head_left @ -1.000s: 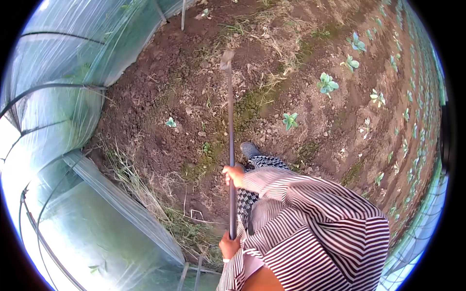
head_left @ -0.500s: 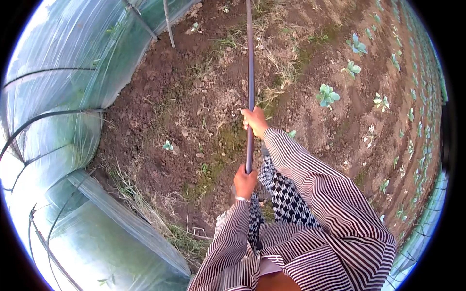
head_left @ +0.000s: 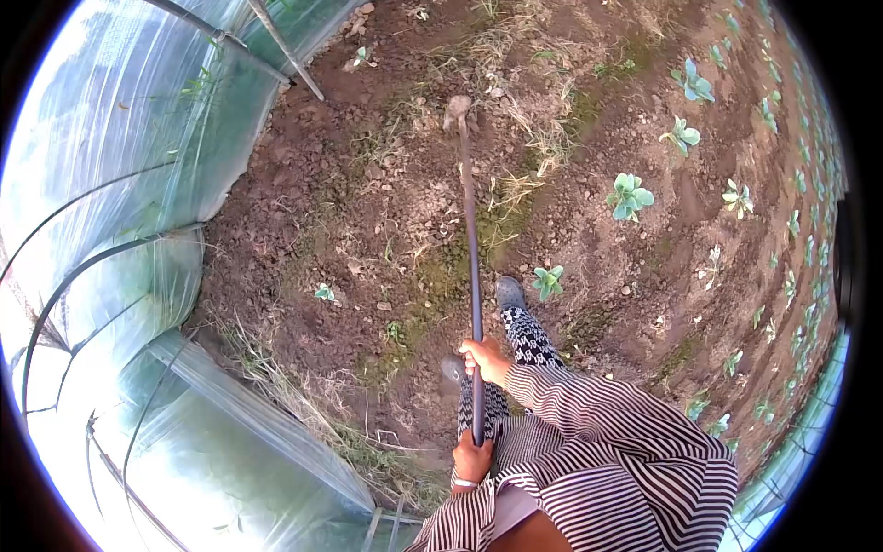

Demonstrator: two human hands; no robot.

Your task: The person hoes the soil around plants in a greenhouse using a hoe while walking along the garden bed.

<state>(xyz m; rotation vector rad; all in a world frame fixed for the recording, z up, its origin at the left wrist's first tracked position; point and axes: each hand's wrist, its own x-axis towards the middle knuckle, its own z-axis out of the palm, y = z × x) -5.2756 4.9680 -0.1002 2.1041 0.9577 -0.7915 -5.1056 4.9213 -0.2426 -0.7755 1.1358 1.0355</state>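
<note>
A long-handled hoe (head_left: 473,248) runs almost straight away from my body, its soil-coloured head (head_left: 457,109) down at the ground among dry grass and clods. My right hand (head_left: 487,360) is closed around the handle partway along. Nearer my waist, my left hand (head_left: 472,456) wraps the handle's end, with a pale band at the wrist. Beneath the handle is loose brown soil (head_left: 405,216) with patches of moss. Between my right hand and the crop rows grows a small leafy plant (head_left: 548,282), close to my shoe (head_left: 510,293).
Clear plastic sheeting (head_left: 248,423) over dark hoops borders the left side. Two poles, one a thin stake (head_left: 287,51), lean at the upper left. Rows of leafy seedlings (head_left: 630,197) fill the right. A lone seedling (head_left: 324,293) grows left of the hoe.
Both hands have drawn the hoe back toward my body and lower in view. The hoe's head, out of view before, now shows at the ground.
</note>
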